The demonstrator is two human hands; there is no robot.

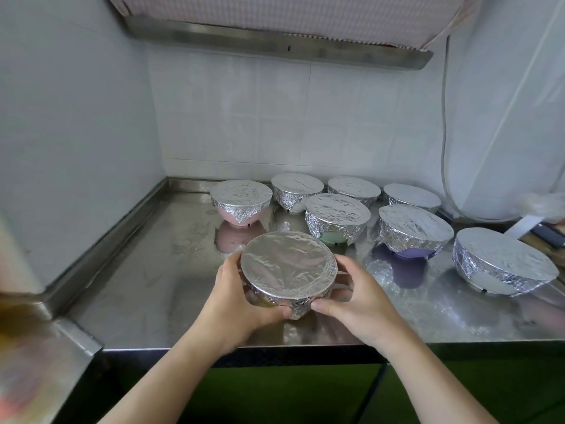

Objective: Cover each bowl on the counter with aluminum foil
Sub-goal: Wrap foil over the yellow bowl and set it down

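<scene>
A foil-covered bowl (289, 269) sits near the front of the steel counter (159, 270), its foil top smooth and folded down the sides. My left hand (235, 298) cups its left side, thumb curled under the front. My right hand (351, 298) cups its right side, thumb pressing the foil at the front rim. Several other foil-covered bowls stand behind: a pink one (241, 203), a green one (336, 217), a purple one (412, 232), and a white one (501, 261) at the right.
Tiled walls close in the counter at the back and left. A range hood (275, 41) hangs above. A white cable (443, 133) runs down the right wall. Dark tools (547, 235) lie at the far right edge. A raised steel ledge (70, 335) borders the left front.
</scene>
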